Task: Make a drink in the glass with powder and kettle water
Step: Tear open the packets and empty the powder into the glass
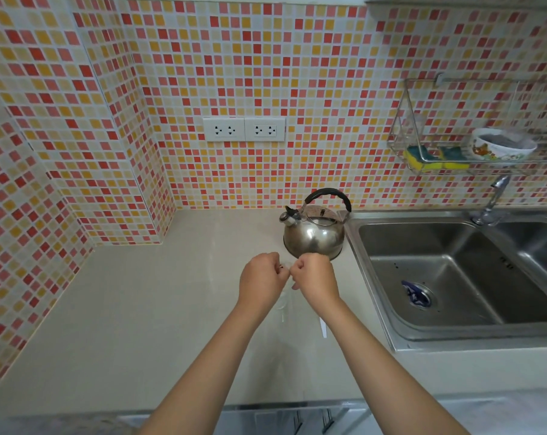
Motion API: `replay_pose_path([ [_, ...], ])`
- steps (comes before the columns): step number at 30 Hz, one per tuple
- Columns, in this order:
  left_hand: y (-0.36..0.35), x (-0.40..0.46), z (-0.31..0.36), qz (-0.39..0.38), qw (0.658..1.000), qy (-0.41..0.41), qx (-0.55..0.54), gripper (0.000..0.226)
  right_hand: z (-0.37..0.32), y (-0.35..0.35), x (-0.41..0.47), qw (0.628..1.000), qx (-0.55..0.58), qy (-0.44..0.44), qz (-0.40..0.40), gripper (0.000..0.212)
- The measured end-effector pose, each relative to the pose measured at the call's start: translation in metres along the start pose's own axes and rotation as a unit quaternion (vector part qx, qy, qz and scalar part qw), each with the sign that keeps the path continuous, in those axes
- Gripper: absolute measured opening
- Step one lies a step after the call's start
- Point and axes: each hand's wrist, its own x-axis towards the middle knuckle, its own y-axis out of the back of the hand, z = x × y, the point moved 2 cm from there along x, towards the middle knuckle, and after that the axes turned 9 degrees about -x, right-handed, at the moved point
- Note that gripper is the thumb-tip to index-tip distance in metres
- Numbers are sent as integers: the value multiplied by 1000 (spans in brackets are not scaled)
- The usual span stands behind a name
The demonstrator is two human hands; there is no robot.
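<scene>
My left hand point(261, 279) and my right hand point(316, 277) meet over the counter, fingers pinched together on a small pale sachet point(287, 267) that is mostly hidden between them. Right below the hands stands a clear glass point(284, 304), faint against the counter and partly covered by my wrists. A steel kettle point(313, 230) with a black handle sits just behind my hands, its spout pointing left. A thin white spoon or stick point(323, 328) lies on the counter under my right forearm.
A beige counter point(140, 309) runs into a tiled corner at left. A steel double sink point(454, 271) with a tap point(493, 199) lies at right. A wire rack point(460, 142) with sponges and a bowl hangs above it. Two wall sockets point(244, 129) sit behind.
</scene>
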Motion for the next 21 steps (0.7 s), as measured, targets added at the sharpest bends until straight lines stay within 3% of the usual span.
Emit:
replay_pose_path([
  [2,1,-1,0,33,996,-55,58,8,3,0,2,1000,18,-10,10,29],
  [5,-1,1,-4,0,991,-136,16,37,5,4,8,992,114,-54,-21,22],
  [9,3,3,-11,-36,982,-186,-9,44,5,13,13,984,154,-84,-36,21],
  [12,1,5,-15,-72,979,-190,10,66,7,16,16,984,149,-82,-46,23],
  [21,-3,8,-13,-19,985,-164,-51,45,11,22,19,989,113,-39,-88,16],
])
